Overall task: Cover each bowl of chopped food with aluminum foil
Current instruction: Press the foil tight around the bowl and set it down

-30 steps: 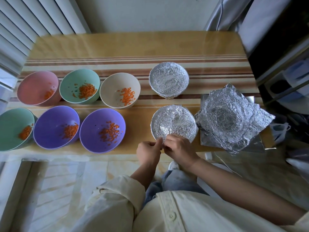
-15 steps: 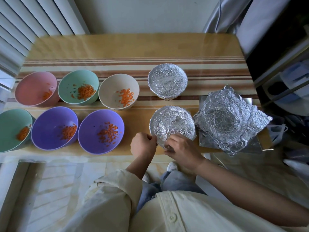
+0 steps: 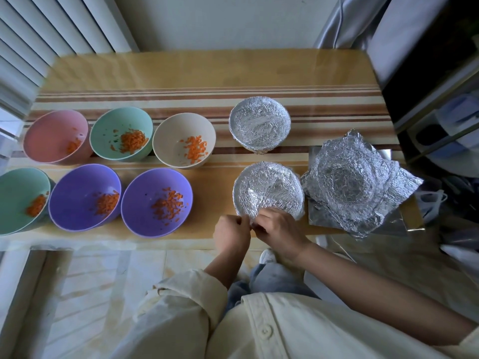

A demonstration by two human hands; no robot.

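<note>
at the near edge of the striped table (image 3: pixel 181 71), pinching the crinkled foil at the closest point of the near foil-covered bowl (image 3: pixel 268 190): left hand (image 3: pixel 230 235) and right hand (image 3: pixel 278 230) side by side, fingers curled tight on the foil's edge, knuckles almost touching. just beyond the fingertips, the rest of that foil top, dished and wrinkled. farther back and apart, a second foil-covered bowl (image 3: pixel 260 124). close on the right, a loose pile of crumpled foil sheets (image 3: pixel 357 182). to the left, well apart from both hands, open bowls in two rows, nearest a purple bowl (image 3: pixel 140 193) with chopped orange food (image 3: pixel 168 206).
</note>
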